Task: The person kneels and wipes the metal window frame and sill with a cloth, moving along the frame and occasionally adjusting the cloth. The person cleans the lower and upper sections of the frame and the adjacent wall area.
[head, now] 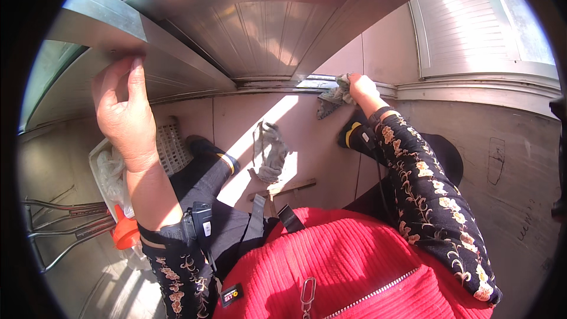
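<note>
My right hand (364, 91) is closed around a grey patterned cloth (333, 99), which hangs over the metal door track (316, 82) at the foot of the sliding door. At the upper left my left hand (125, 106) is raised, its fingertips touching the edge of a metal door frame (177, 48); it holds no loose object that I can see. Between my feet a second crumpled grey cloth (269, 151) lies on the tiled floor, partly in sunlight. The ribbed metal door panel (261, 37) stands in front of me.
Left of me are a white plastic basket (172, 146), a white bin (99, 166) with clear plastic bags, an orange plastic piece (125, 230) and a metal tube frame (66, 230). A thin wooden piece (294, 188) lies near my lap. A wall (496, 164) with scribbles borders the right.
</note>
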The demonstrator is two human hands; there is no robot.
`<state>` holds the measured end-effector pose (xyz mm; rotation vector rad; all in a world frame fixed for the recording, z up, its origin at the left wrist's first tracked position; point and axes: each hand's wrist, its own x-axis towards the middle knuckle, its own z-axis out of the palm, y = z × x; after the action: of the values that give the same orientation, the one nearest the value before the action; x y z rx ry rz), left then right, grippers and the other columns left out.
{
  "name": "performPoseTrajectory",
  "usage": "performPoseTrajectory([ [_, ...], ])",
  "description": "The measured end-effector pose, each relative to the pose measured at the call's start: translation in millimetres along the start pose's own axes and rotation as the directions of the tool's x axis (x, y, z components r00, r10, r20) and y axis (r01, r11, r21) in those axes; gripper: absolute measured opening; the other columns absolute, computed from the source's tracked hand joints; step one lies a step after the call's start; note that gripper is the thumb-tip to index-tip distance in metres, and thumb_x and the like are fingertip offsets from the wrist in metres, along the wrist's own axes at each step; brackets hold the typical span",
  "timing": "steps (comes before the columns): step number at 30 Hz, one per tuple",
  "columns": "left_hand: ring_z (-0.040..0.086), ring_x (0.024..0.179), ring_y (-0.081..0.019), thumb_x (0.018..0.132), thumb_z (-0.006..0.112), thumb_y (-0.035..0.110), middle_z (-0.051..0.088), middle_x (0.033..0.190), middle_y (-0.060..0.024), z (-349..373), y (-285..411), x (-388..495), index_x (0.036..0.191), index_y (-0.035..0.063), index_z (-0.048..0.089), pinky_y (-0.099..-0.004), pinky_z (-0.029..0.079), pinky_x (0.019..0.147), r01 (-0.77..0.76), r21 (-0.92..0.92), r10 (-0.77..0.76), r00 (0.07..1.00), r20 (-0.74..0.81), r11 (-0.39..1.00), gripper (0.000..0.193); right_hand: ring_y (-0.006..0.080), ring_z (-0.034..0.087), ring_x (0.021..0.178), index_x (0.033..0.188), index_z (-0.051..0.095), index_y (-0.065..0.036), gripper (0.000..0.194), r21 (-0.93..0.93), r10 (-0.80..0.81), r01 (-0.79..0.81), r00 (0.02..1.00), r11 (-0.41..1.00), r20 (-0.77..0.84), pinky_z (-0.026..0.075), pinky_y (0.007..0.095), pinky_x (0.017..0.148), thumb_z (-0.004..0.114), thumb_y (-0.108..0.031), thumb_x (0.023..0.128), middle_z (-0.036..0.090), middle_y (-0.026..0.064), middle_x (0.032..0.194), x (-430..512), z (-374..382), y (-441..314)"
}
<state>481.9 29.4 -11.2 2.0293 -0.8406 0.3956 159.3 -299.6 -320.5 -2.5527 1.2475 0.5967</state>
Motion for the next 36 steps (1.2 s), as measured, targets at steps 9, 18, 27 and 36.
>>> performPoseTrajectory([
  [9, 0.061, 0.093, -0.0148, 0.092, 0.071, 0.018, 0.06, 0.107, -0.005, 4.4, -19.2, 0.2, 0.101, 0.0021, 0.071, -0.0294, 0.048, 0.088, 0.046, 0.087, -0.052, 0.997, 0.063, 0.995, 0.019, 0.0383, 0.066, 0.085, 0.096, 0.072, -0.008, 0.024, -0.191, -0.267, 0.273, 0.962, 0.943, 0.055, 0.053, 0.0425, 0.075, 0.058, -0.007, 0.076, 0.07, 0.0179, 0.088, -36.6, -205.0, 66.9],
  [18, 0.058, 0.11, -0.0136, 0.097, 0.059, 0.008, 0.066, 0.115, -0.0043, -36.2, -5.0, -19.3, 0.115, 0.0018, 0.066, -0.029, 0.042, 0.102, 0.388, -0.177, -0.276, 0.848, 0.452, 0.904, 0.02, 0.0312, 0.068, 0.084, 0.107, 0.071, -0.004, 0.036, 0.176, -0.333, 0.359, 0.929, 0.917, -0.16, 0.053, 0.0396, 0.079, 0.059, -0.005, 0.072, 0.072, 0.0176, 0.093, -25.0, -214.9, 127.8],
  [27, 0.054, 0.121, -0.0326, 0.086, 0.055, -0.002, 0.061, 0.123, -0.0144, -162.3, 97.5, -104.7, 0.111, -0.0014, 0.064, -0.0438, 0.037, 0.109, -0.204, 0.436, -0.161, 0.73, 0.665, 0.877, 0.026, 0.0323, 0.061, 0.113, 0.114, 0.07, -0.011, 0.043, 0.276, -0.426, 0.43, 0.901, 0.86, -0.076, 0.048, 0.039, 0.096, 0.054, -0.003, 0.075, 0.066, 0.0086, 0.12, -51.5, -148.7, 87.2],
  [36, 0.057, 0.115, -0.0365, 0.09, 0.051, 0.002, 0.065, 0.112, -0.0174, -181.4, 149.5, -83.7, 0.1, -0.0047, 0.065, -0.0462, 0.04, 0.104, -0.276, 0.403, -0.059, 0.76, 0.648, 0.873, 0.018, 0.0274, 0.049, 0.123, 0.117, 0.066, -0.013, 0.038, 0.043, -0.493, 0.496, 0.868, 0.867, -0.063, 0.04, 0.0525, 0.1, 0.066, -0.025, 0.081, 0.057, 0.0027, 0.125, -90.3, -92.4, 57.4],
])
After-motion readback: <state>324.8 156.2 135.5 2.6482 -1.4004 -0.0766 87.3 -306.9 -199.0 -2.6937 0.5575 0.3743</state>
